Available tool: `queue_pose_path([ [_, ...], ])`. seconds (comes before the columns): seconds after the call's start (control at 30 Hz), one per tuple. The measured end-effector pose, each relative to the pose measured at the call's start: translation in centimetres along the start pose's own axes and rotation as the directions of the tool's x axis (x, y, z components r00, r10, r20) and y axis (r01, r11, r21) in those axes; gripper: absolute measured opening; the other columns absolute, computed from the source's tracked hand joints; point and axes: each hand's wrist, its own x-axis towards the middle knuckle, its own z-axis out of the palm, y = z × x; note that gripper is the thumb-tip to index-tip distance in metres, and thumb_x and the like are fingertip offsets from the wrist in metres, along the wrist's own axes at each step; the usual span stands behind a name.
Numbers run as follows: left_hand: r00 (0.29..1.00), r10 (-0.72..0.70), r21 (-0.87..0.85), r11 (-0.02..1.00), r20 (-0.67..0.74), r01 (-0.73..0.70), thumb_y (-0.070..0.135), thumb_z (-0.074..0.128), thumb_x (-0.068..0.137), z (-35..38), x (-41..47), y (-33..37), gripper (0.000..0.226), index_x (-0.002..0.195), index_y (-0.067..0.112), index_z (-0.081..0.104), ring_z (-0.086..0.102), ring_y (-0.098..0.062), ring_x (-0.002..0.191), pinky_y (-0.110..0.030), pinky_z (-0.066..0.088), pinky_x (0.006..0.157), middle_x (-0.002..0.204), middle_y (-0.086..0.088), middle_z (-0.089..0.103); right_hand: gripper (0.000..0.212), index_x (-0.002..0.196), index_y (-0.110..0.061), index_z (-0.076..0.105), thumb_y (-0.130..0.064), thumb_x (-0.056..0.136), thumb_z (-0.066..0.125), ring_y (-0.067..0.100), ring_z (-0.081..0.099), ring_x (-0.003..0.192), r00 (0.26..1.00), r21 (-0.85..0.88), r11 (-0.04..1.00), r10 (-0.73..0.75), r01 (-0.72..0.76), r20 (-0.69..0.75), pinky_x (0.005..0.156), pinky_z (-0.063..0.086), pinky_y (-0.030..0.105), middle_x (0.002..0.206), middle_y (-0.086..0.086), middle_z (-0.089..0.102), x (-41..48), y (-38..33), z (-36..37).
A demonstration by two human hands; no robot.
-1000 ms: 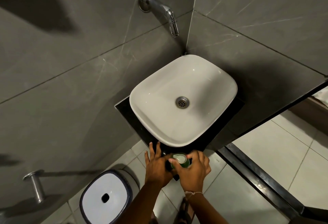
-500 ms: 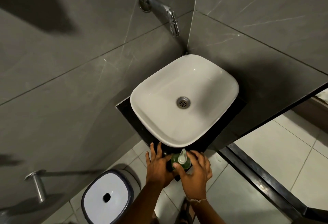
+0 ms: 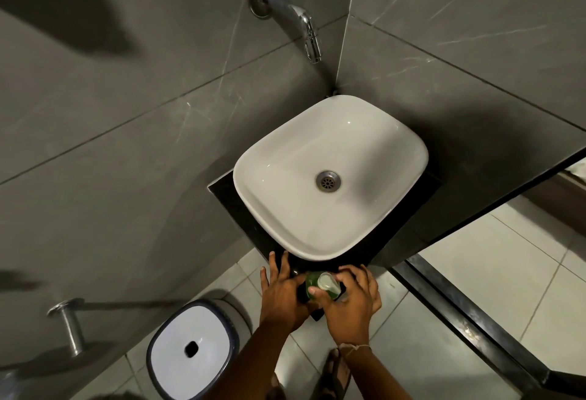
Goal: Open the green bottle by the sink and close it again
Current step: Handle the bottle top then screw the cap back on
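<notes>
A small green bottle [image 3: 312, 279] with a white pump top [image 3: 327, 282] stands on the black counter's near corner, just in front of the white sink [image 3: 269, 177]. My left hand [image 3: 283, 296] rests against the bottle's left side, fingers spread towards the counter edge. My right hand [image 3: 350, 301] wraps the bottle from the right, with thumb and fingertips on the white pump top. Most of the bottle's body is hidden between the two hands.
A chrome tap [image 3: 298, 22] juts from the grey tiled wall above the sink. A white-lidded bin [image 3: 190, 349] stands on the floor at lower left, beside a metal wall peg [image 3: 69, 323]. A black threshold strip [image 3: 475, 320] runs along the floor at right.
The white pump top has turned under my right hand: its nozzle stood up half a second ago and now lies round-side up. Both hands stay around the bottle.
</notes>
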Motion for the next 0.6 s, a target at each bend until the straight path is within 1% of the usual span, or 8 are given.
queue_pose_path([
  [0.07,1.0,0.001,-0.004,1.0,-0.006,-0.001,0.057,0.058,0.071,0.0,0.0,0.0,0.055,0.123,0.041,0.055,-0.021,-0.029,0.146,-0.054,-0.007,0.119,0.163,-0.003,0.003,0.041,0.078,-0.032,0.054,-0.05,0.055,0.083,0.024,0.043,0.122,0.999,-0.002,0.999,0.044,-0.044,-0.012,0.1,0.029,0.049,0.108,-0.008,0.057,0.0,-0.6,0.3],
  [0.17,1.0,-0.008,-0.002,1.0,-0.01,0.008,0.052,0.061,0.073,0.1,0.0,-0.1,0.055,0.126,0.041,0.053,-0.024,-0.027,0.145,-0.054,-0.007,0.12,0.163,-0.004,0.003,0.045,0.077,-0.032,0.048,-0.052,0.055,0.082,0.027,0.045,0.118,0.995,0.023,0.996,0.091,-0.09,-0.046,0.097,0.032,0.051,0.104,-0.006,0.055,-0.3,-1.2,0.7],
  [0.27,1.0,0.001,-0.015,1.0,-0.015,-0.001,0.051,0.061,0.071,0.2,0.0,-0.2,0.057,0.127,0.043,0.05,-0.027,-0.024,0.142,-0.054,-0.008,0.119,0.163,-0.004,0.002,0.042,0.091,-0.038,0.057,-0.058,0.059,0.075,0.023,0.037,0.128,0.999,0.038,0.998,0.045,-0.045,-0.002,0.106,0.025,0.052,0.118,-0.008,0.055,-0.6,-0.7,0.4],
  [0.33,1.0,0.007,-0.006,1.0,-0.005,-0.007,0.055,0.063,0.07,0.2,0.1,-0.2,0.058,0.125,0.044,0.051,-0.027,-0.026,0.143,-0.053,-0.009,0.118,0.163,-0.004,0.0,0.038,0.101,-0.042,0.065,-0.053,0.065,0.073,0.019,0.03,0.136,0.999,0.054,0.998,-0.037,0.035,0.037,0.11,0.016,0.044,0.126,-0.014,0.054,-0.5,-0.2,0.0],
  [0.4,1.0,0.008,0.004,1.0,0.001,-0.008,0.058,0.064,0.069,0.3,0.1,-0.3,0.059,0.124,0.044,0.052,-0.027,-0.026,0.143,-0.053,-0.009,0.118,0.163,-0.003,-0.002,0.033,0.094,-0.038,0.069,-0.043,0.064,0.082,0.022,0.032,0.137,0.999,0.03,0.999,-0.044,0.044,0.025,0.108,0.016,0.041,0.123,-0.013,0.057,-0.3,0.0,0.1],
  [0.43,1.0,0.007,0.006,1.0,-0.003,-0.007,0.057,0.063,0.069,0.3,0.1,-0.4,0.058,0.124,0.043,0.053,-0.028,-0.025,0.142,-0.053,-0.009,0.118,0.163,-0.003,-0.001,0.032,0.088,-0.034,0.068,-0.043,0.06,0.084,0.024,0.035,0.134,1.0,0.005,1.0,-0.014,0.014,0.014,0.108,0.02,0.044,0.12,-0.01,0.059,-0.2,-0.1,0.2],
  [0.5,1.0,0.004,0.007,1.0,-0.012,-0.004,0.052,0.06,0.069,0.4,0.1,-0.4,0.057,0.125,0.043,0.052,-0.028,-0.024,0.141,-0.053,-0.008,0.119,0.163,-0.003,0.001,0.039,0.08,-0.029,0.062,-0.05,0.055,0.084,0.027,0.04,0.126,0.998,-0.031,0.997,0.064,-0.064,0.001,0.104,0.027,0.052,0.114,-0.004,0.059,-0.3,-0.7,0.6],
  [0.6,1.0,0.0,0.03,1.0,-0.008,0.0,0.046,0.061,0.07,0.4,0.2,-0.4,0.06,0.128,0.045,0.048,-0.022,-0.029,0.145,-0.054,-0.006,0.12,0.163,-0.003,0.003,0.046,0.076,-0.025,0.055,-0.053,0.053,0.083,0.029,0.044,0.12,0.992,-0.02,0.992,0.121,-0.122,-0.027,0.1,0.03,0.051,0.11,-0.001,0.058,-0.6,-1.2,1.3],
])
